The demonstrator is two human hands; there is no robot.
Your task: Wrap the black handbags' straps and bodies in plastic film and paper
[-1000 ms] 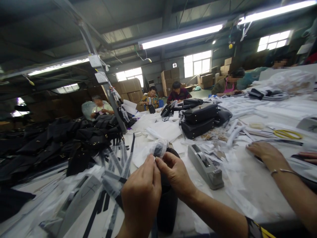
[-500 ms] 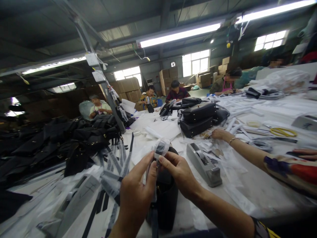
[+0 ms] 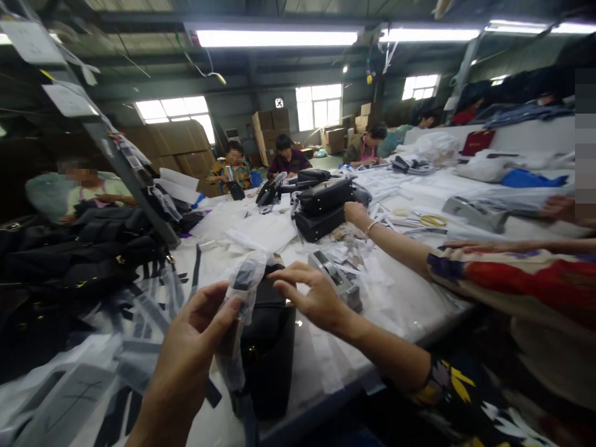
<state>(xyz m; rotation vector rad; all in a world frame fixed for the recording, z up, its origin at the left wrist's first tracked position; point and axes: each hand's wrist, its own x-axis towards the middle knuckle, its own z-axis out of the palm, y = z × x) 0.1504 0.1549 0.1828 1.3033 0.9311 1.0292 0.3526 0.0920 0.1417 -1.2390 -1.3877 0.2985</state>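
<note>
My left hand [image 3: 186, 341] is closed around a dark bag strap [image 3: 246, 282] wrapped in clear plastic, its folded end sticking up above the thumb. Just right of it, my right hand [image 3: 319, 298] has its thumb and fingers apart, with nothing visible between them. Those fingertips are near the top of a black handbag [image 3: 270, 354], which stands upright at the table's front; I cannot tell whether they touch it. The wrapped strap runs down along the bag's left side. A grey tape dispenser [image 3: 342, 285] sits beyond my right hand.
Another dispenser [image 3: 60, 397] lies at lower left among plastic-wrapped strips. Black bags [image 3: 88, 254] are heaped on the left. A co-worker's hand [image 3: 356, 214] reaches to stacked black handbags [image 3: 326, 202] from the right. Yellow-handled scissors [image 3: 433, 220] lie farther back. Several people sit across the table.
My right hand has come away from the wrapped strap and its fingers have spread. My left hand still holds the strap. The view has swung to the right.
</note>
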